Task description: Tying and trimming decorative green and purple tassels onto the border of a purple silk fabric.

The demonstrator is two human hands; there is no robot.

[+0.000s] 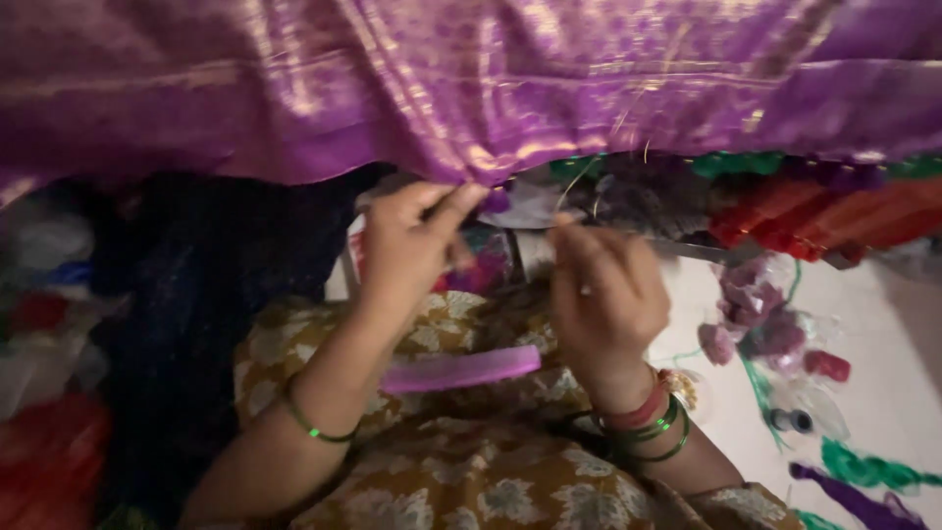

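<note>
The left hand [407,245] is pinching the hem of the purple fabric [471,88] draped just above it, while the right hand [603,294], fingers closed, is gripping a thin golden thread [574,182]. Keeping that hem taut should be helping the stitches land evenly; a pink comb [461,370] is lying below both hands on the lap

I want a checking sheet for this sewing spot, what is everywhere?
Surface: pale floor at right; mustard floral cloth over the lap.
Job's things: shiny purple fabric with gold woven bands hangs across the top; thin golden thread runs down from its edge.
Clutter: flat pink comb on the lap; purple tassel bunches, green thread strands, red folded cloth at right.
Grippers: left hand pinches the fabric's lower edge; right hand pinches near the thread, too blurred to tell a needle.
Cables: nothing seen.
Surroundings: dark cloth and blurred bags at left.
</note>
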